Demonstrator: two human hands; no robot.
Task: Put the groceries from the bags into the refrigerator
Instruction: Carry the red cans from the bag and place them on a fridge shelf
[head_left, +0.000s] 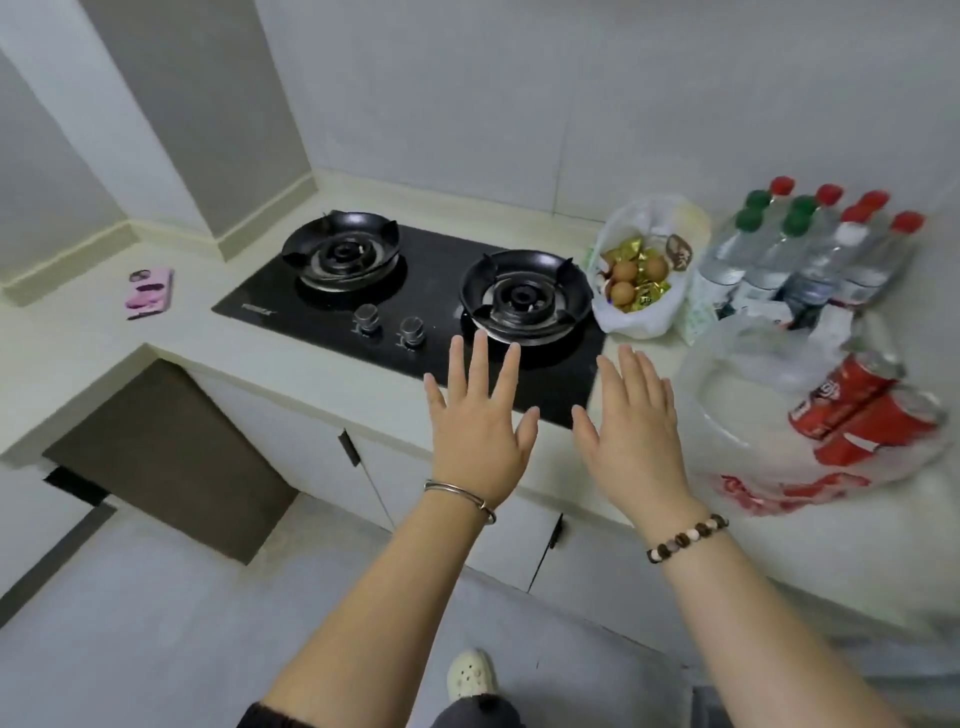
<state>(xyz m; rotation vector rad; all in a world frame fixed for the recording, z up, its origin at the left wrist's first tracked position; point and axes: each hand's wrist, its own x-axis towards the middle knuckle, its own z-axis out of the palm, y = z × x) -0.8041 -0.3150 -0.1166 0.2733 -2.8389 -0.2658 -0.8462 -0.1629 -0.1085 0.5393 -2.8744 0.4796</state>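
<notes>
Both hands hover palm-down over the counter's front edge, fingers spread and holding nothing. My left hand (480, 421) is above the hob's front rim, and my right hand (634, 426) is beside it. A white plastic bag (636, 317) stands open behind the right burner, showing brown eggs (623, 292) and gold-wrapped items. To the right lies a clear bag with red print (753, 431) holding red cans (852, 410). Behind it stands a wrapped pack of water bottles (810, 260) with red and green caps. No refrigerator is in view.
A black two-burner gas hob (415, 291) with two knobs is set in the cream counter (218, 332). A pink phone (149, 293) lies at the counter's left. White cabinet doors (322, 457) run below, with grey floor (156, 623) and a dark recess at the lower left.
</notes>
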